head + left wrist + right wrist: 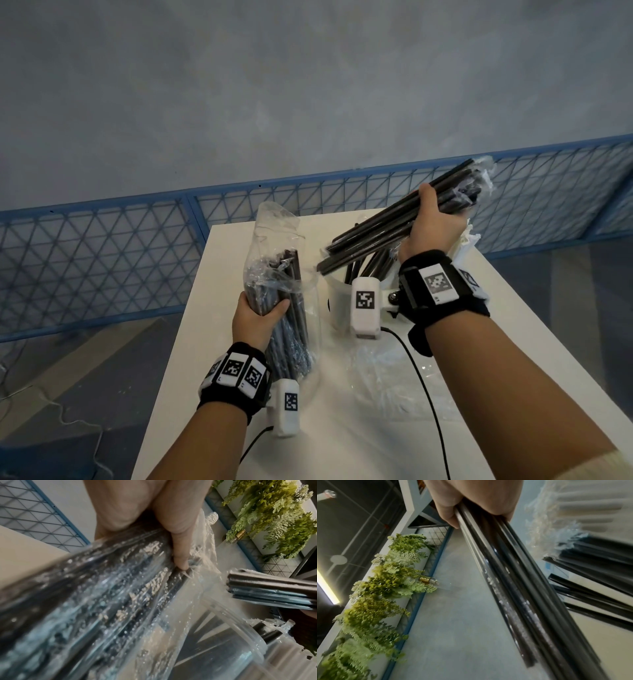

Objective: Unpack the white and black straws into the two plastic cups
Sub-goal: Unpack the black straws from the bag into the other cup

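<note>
A person's left hand point(257, 317) wraps its fingers around a clear plastic bag point(274, 240) of black straws point(291, 284), held upright over a white table point(513, 325). Just to that grip's right, the right hand point(432, 224) clenches a loose bundle of black straws point(373, 231), tilted, its lower ends above a plastic cup point(337, 298) already holding more black straws.

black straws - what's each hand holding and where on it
The left hand grips the clear plastic bag of black straws around its middle. The right hand grips a loose bundle of black straws near its upper end.
</note>
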### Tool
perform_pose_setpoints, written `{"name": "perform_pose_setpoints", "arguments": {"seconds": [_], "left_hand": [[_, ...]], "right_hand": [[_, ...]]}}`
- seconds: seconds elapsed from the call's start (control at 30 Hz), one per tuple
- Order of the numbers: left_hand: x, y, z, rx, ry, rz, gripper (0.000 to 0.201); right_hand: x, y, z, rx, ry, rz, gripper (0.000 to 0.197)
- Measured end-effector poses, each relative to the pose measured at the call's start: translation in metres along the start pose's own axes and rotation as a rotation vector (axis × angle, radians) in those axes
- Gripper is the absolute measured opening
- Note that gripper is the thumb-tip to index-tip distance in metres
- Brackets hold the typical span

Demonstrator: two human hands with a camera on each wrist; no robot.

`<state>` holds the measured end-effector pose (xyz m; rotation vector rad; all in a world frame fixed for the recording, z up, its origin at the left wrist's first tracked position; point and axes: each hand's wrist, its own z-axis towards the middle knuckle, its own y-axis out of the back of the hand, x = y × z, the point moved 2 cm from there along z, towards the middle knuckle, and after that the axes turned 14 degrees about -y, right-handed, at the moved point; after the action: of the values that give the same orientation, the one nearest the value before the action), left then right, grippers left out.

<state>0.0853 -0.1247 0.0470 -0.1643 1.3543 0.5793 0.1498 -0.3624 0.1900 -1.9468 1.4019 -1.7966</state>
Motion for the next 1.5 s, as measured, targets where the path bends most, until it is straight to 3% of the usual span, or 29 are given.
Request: {"name": "perform_pose_setpoints", "arguments": {"seconds": [0.17,0.33,0.5,0.63,0.77,0.87,0.9,0.97,1.03,1.13,1.23,1.5], "left_hand": [[0.001,0.000,-0.001,0.017,-0.003,-0.014,0.048],[0.001,-0.001,-0.002,0.041,-0.007,-0.016,0.053],[0.000,0.001,-0.004,0.043,-0.011,-0.017,0.055],[0.001,0.000,-0.005,0.051,-0.011,-0.014,0.053],[-0.002,-0.002,-0.005,0.063,-0.024,-0.021,0.048],[-0.001,-0.001,-0.006,0.065,-0.022,-0.024,0.051],[0.000,-0.001,-0.006,0.064,-0.018,-0.028,0.053],[0.000,-0.001,-0.007,0.061,-0.016,-0.036,0.055],[0.000,-0.001,-0.007,0.058,-0.024,-0.044,0.055],[-0.001,0.000,-0.007,0.064,-0.035,-0.052,0.054],[-0.002,0.002,-0.009,0.080,-0.039,-0.080,0.054],[-0.001,0.004,-0.015,0.209,-0.045,-0.161,0.054]], "right_hand": [[0.001,-0.005,0.001,0.067,0.180,-0.208,0.038],[-0.029,0.006,0.003,0.158,0.218,-0.466,0.045],[-0.040,0.013,0.007,0.237,0.284,-0.562,0.055],[-0.041,0.011,0.008,0.307,0.375,-0.621,0.046],[-0.048,0.015,0.013,0.336,0.548,-0.910,0.019],[-0.056,0.017,0.018,0.419,0.455,-1.114,0.022],[-0.055,0.017,0.016,0.413,0.490,-1.138,0.023],[-0.047,0.013,-0.002,0.372,0.728,-1.056,0.022],[-0.045,0.009,-0.031,0.439,0.834,-0.923,0.019],[-0.067,0.008,-0.057,0.712,0.572,-1.063,0.018],[-0.095,0.017,-0.051,0.731,0.290,-1.357,0.033],[-0.105,0.020,-0.044,0.781,0.204,-1.504,0.044]]}}
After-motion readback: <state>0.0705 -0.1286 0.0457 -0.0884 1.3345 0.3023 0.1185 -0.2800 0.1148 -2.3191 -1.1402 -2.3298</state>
